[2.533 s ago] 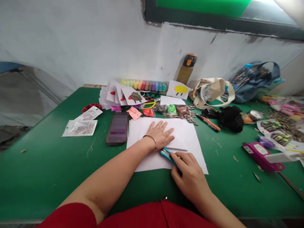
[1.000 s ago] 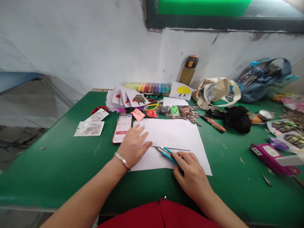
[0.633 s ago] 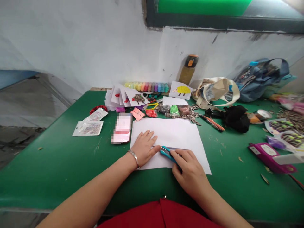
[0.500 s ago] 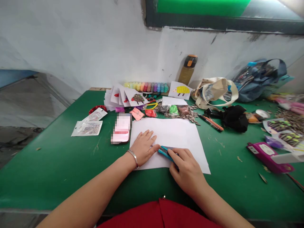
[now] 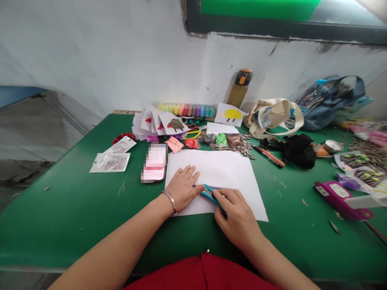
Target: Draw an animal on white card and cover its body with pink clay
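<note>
White paper point(image 5: 232, 173) lies stacked in front of me, its edges slightly out of line. My left hand point(image 5: 183, 187) is pressed flat on its left half, fingers spread and thumb reaching right. In my right hand point(image 5: 237, 213) is a blue utility knife point(image 5: 208, 192), held low over the sheets and slanting up to the left. The knife's front end is at my left thumb; its blade is mostly hidden there. A dark line runs across the paper beside the knife, and I cannot tell whether it is a cut or a fold.
A phone point(image 5: 155, 163) lies left of the paper, near small packets point(image 5: 110, 162). Behind are hedgehog cards point(image 5: 175, 124), clay tubs point(image 5: 186, 110), sunflower seeds point(image 5: 242, 141) and a bottle point(image 5: 240, 88). To the right are pens point(image 5: 269, 157), a black pouch point(image 5: 299, 151) and a magenta device point(image 5: 338, 199).
My right hand and the utility knife have shifted very slightly left. My left hand stays flat on the paper, and the other things lie as before.
</note>
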A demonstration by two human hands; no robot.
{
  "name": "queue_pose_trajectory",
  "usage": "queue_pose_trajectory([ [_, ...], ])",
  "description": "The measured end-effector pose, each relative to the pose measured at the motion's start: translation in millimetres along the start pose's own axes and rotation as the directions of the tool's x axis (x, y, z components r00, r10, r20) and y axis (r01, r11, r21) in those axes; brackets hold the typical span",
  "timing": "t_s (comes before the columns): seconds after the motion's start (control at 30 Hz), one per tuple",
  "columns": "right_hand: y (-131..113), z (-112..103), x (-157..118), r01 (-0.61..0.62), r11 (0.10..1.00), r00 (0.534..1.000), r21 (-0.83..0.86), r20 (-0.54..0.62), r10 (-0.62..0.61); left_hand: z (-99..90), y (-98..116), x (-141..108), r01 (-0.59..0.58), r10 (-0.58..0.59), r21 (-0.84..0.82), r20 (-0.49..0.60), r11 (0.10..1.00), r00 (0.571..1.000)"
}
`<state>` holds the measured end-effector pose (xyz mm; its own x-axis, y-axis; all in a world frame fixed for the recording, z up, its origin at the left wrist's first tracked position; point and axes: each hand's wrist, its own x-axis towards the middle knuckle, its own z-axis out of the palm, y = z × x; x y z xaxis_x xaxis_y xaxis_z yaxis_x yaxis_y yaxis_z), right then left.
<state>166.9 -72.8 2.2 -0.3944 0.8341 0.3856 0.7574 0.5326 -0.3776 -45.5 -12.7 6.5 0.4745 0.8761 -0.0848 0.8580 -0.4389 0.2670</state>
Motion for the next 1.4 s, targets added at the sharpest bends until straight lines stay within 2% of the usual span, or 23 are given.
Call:
queue_pose_trajectory([
  [0.93, -2.4, 0.8, 2.4, 0.028, 0.999, 0.999, 0.022, -0.018, -0.027, -2.6, 4.6, -1.8, 0.012, -0.012, -0.009, 0.01, 1.0, 1.0],
  [1.4, -1.8, 0.8, 3.5, 0.04, 0.999, 0.999, 0.027, -0.006, -0.04, 1.0, 3.5, -2.7, 0.007, -0.007, -0.018, -0.026, 1.0, 1.0],
])
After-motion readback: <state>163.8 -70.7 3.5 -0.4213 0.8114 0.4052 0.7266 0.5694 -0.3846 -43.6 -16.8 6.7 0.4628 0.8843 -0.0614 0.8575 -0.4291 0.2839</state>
